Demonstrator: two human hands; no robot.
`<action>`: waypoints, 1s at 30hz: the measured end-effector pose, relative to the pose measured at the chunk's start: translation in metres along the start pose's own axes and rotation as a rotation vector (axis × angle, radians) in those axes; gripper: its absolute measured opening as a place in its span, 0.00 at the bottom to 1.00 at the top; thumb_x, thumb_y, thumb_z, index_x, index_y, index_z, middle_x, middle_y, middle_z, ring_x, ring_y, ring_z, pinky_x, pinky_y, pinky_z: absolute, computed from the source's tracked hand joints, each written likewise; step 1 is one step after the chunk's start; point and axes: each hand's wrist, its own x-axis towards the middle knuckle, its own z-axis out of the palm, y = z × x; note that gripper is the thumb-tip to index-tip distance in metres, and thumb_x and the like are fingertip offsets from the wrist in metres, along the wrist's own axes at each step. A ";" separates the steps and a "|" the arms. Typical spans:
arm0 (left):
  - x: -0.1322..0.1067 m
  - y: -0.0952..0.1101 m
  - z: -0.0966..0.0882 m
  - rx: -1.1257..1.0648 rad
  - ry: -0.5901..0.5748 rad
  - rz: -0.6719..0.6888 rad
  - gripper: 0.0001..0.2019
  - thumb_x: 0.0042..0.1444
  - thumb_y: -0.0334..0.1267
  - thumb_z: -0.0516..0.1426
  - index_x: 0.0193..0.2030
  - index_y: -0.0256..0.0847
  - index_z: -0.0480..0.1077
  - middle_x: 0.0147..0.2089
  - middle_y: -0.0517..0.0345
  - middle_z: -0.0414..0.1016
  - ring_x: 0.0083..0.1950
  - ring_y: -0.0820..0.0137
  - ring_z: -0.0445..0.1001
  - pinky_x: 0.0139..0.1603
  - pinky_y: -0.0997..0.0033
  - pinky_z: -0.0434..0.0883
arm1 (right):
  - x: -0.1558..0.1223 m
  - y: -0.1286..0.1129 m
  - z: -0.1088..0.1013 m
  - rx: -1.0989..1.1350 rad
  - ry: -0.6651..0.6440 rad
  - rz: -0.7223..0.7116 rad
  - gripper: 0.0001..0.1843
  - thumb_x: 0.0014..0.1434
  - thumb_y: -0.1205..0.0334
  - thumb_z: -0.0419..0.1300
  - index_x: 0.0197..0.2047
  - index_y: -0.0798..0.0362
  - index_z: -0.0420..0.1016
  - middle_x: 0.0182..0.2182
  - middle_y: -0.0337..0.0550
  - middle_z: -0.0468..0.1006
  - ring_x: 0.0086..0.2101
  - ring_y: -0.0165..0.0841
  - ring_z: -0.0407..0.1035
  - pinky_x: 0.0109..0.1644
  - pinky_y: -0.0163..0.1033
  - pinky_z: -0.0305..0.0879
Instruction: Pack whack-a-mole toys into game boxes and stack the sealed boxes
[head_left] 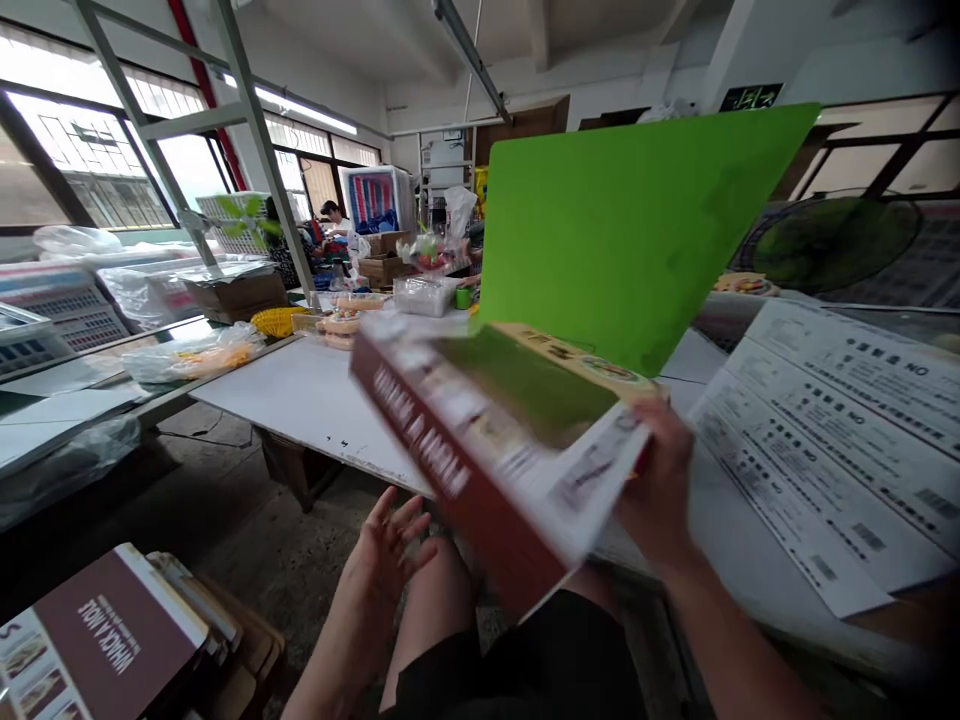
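Note:
A boxed toy with "WHACK A MOLE" printed on its dark red side, the game box (pixel 465 430), is tilted above my lap and blurred by motion. My right hand (pixel 664 455) grips its right end, with the fingers partly hidden behind the box. A green area and a pale wooden-looking part show on its upper face. My left hand (pixel 394 540) is held palm up below and left of the box, fingers spread and apart from it, holding nothing.
A white table (pixel 292 385) lies ahead. A green panel (pixel 600 230) stands behind the box. Printed white cartons (pixel 840 440) lie at right. Flat brown packages (pixel 112 640) are stacked low at left. A fan (pixel 836 245) stands back right; a person (pixel 335 222) sits far off.

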 end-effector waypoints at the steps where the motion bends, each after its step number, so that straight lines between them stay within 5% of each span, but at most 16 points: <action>1: 0.000 0.003 -0.006 -0.134 0.006 -0.111 0.36 0.49 0.68 0.61 0.56 0.44 0.72 0.57 0.43 0.76 0.57 0.50 0.76 0.52 0.50 0.75 | -0.007 -0.007 0.008 -0.054 -0.037 -0.147 0.32 0.58 0.62 0.65 0.63 0.44 0.58 0.59 0.51 0.62 0.65 0.52 0.54 0.69 0.68 0.53; 5: -0.005 0.014 -0.036 -0.396 0.115 -0.340 0.27 0.39 0.62 0.70 0.37 0.42 0.78 0.36 0.52 0.82 0.45 0.50 0.81 0.48 0.49 0.78 | -0.029 -0.032 0.031 -0.139 -0.161 -0.397 0.29 0.60 0.71 0.62 0.59 0.38 0.61 0.63 0.47 0.62 0.67 0.50 0.53 0.67 0.68 0.59; 11: -0.007 0.016 -0.043 -0.362 0.338 -0.374 0.13 0.50 0.39 0.66 0.43 0.40 0.76 0.34 0.52 0.83 0.33 0.57 0.82 0.38 0.58 0.80 | -0.043 -0.032 0.049 -0.172 -0.243 -0.433 0.32 0.63 0.73 0.57 0.66 0.37 0.58 0.69 0.45 0.59 0.71 0.46 0.47 0.68 0.66 0.58; 15: -0.007 0.024 -0.048 -0.385 0.538 -0.193 0.08 0.53 0.30 0.59 0.40 0.39 0.74 0.27 0.58 0.80 0.24 0.66 0.79 0.27 0.69 0.77 | -0.059 0.013 0.064 -0.288 -0.383 -0.198 0.35 0.67 0.65 0.53 0.73 0.52 0.47 0.70 0.58 0.57 0.70 0.48 0.46 0.70 0.64 0.53; 18: -0.008 0.035 -0.066 -0.387 0.627 -0.041 0.09 0.55 0.29 0.58 0.42 0.40 0.75 0.27 0.64 0.79 0.23 0.71 0.77 0.29 0.71 0.78 | -0.077 0.061 0.068 -0.349 -0.669 -0.040 0.28 0.66 0.58 0.52 0.68 0.54 0.62 0.65 0.57 0.66 0.68 0.51 0.54 0.68 0.64 0.55; 21: -0.011 0.045 -0.082 -0.354 0.677 0.075 0.12 0.57 0.28 0.56 0.45 0.42 0.76 0.31 0.65 0.82 0.26 0.70 0.79 0.40 0.65 0.82 | -0.093 0.094 0.066 -0.336 -0.789 -0.024 0.21 0.64 0.60 0.51 0.56 0.50 0.76 0.55 0.53 0.78 0.58 0.50 0.69 0.63 0.62 0.62; 25: -0.016 0.052 -0.089 -0.304 0.671 0.178 0.19 0.56 0.26 0.56 0.51 0.48 0.76 0.36 0.69 0.83 0.31 0.69 0.81 0.48 0.59 0.81 | -0.097 0.101 0.061 -0.294 -0.857 -0.031 0.22 0.62 0.68 0.48 0.51 0.48 0.79 0.53 0.48 0.80 0.52 0.42 0.74 0.60 0.54 0.68; 30: -0.017 0.053 -0.094 -0.315 0.733 0.165 0.18 0.58 0.30 0.56 0.53 0.47 0.76 0.35 0.66 0.83 0.31 0.69 0.81 0.48 0.59 0.81 | -0.082 0.092 0.056 -0.307 -0.862 0.044 0.18 0.63 0.68 0.48 0.44 0.53 0.80 0.41 0.52 0.83 0.42 0.42 0.77 0.39 0.42 0.73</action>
